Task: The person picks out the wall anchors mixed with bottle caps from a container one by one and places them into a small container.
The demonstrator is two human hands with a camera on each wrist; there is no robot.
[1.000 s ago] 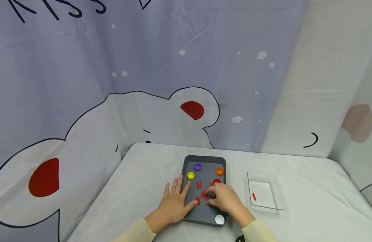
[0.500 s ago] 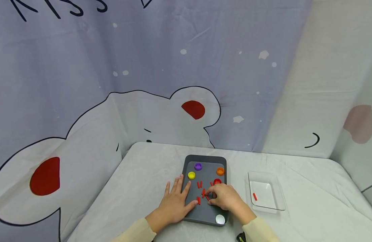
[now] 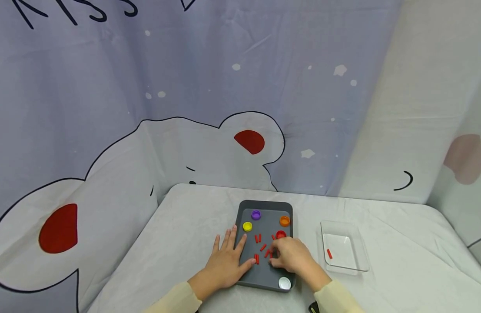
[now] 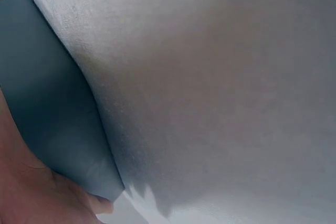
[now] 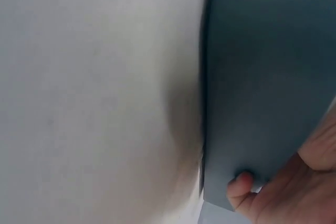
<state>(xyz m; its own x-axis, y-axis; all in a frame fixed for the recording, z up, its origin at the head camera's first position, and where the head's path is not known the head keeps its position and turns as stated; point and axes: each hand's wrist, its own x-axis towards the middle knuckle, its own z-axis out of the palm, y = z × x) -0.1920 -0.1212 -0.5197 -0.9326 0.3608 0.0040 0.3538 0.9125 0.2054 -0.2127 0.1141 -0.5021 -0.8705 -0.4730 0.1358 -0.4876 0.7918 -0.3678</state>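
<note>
My left hand lies with spread fingers on the left rim of a dark grey tray; in the left wrist view, part of this hand shows against the tray's side. Over the tray's right half, my right hand pinches a small red stick between thumb and index finger, the stick partly hidden by them. Another red stick lies just left of those fingertips, and a slanted one farther up. Two upright pairs of red sticks lie to the left. The right wrist view shows a curled finger over the tray.
Purple, yellow, orange and red round caps stand in the tray's far part. A white cap sits near its front right corner. Right of the tray is a clear box holding one red stick.
My right fingertips have shifted slightly right with a red stick between them. The red sticks beside them now lie farther apart and at new angles. My left hand has stayed still.
</note>
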